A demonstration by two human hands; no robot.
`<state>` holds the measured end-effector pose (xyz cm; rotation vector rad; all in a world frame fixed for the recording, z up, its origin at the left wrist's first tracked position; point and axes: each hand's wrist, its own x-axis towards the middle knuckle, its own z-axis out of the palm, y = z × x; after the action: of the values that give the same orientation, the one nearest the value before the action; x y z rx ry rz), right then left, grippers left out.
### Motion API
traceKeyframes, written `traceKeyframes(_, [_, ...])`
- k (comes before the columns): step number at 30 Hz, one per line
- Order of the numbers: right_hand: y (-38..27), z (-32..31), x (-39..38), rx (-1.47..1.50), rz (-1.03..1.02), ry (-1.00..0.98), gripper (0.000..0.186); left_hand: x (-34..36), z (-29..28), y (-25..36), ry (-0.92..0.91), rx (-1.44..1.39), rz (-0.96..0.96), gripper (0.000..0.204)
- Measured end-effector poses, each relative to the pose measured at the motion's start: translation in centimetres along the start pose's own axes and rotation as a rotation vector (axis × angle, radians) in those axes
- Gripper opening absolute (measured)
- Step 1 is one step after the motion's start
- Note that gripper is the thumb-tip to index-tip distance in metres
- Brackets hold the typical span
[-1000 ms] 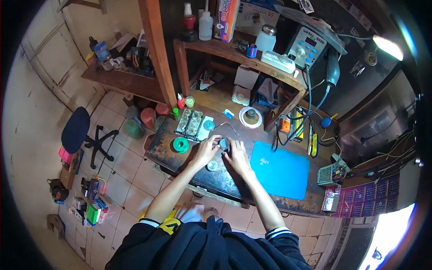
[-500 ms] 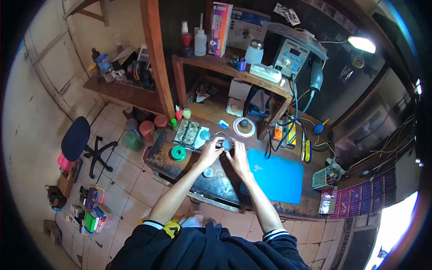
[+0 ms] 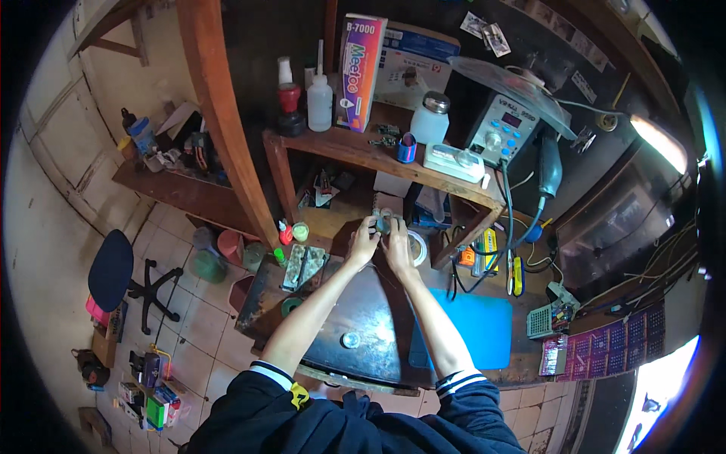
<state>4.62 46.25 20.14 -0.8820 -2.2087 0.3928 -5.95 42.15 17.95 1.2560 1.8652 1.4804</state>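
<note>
Both of my arms reach forward over the dark workbench (image 3: 355,318). My left hand (image 3: 364,242) and my right hand (image 3: 397,246) close their fingers around a small round bluish-grey container (image 3: 384,225), mostly covered by the fingers. Its contents cannot be made out. Just right of my right hand lies a white ring-shaped roll (image 3: 417,246), partly hidden by that hand. A worn rectangular metal holder (image 3: 304,266) lies left of my left forearm, and a green spool (image 3: 290,306) peeks out beside the same arm. Between the forearms stands a small clear round jar (image 3: 350,340).
A blue mat (image 3: 469,329) covers the bench's right part. Above my hands runs a wooden shelf (image 3: 355,151) with bottles, a box and a hot-air station (image 3: 503,129), whose cable hangs down at the right. A small red bottle (image 3: 284,231) stands at the bench's left back.
My hands have moved forward, toward the space under the shelf, still holding the round container. The view has shifted, bringing the shelf closer.
</note>
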Motion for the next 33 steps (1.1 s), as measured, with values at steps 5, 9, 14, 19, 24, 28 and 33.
traceKeyframes(5, [0.6,2.1,1.0,-0.013,0.163,-0.032,0.05,2.1,0.5,-0.9,-0.05,-0.029,-0.057,0.042])
traceKeyframes(9, [1.6,2.8,1.5,-0.087,0.24,-0.072,0.047,2.6,0.5,-0.6,-0.054,0.009,-0.063,0.042])
traceKeyframes(14, [1.9,3.4,2.2,-0.141,0.183,0.017,0.038,3.7,0.7,-1.2,-0.065,0.081,-0.053,0.042])
traceKeyframes(19, [2.1,3.2,1.9,-0.138,0.21,0.027,0.04,3.6,1.2,-1.1,-0.086,-0.027,-0.025,0.041])
traceKeyframes(24, [-0.6,0.8,1.4,-0.123,0.144,0.002,0.038,3.3,-0.1,-1.8,-0.062,-0.052,0.047,0.038])
traceKeyframes(28, [-3.1,-1.0,0.0,-0.024,0.095,0.054,0.031,2.0,-3.2,0.6,-0.147,-0.084,0.068,0.033])
traceKeyframes(33, [-7.0,-3.5,-1.7,0.134,0.004,-0.048,0.028,-1.3,-7.8,2.3,-0.21,-0.04,0.083,0.033])
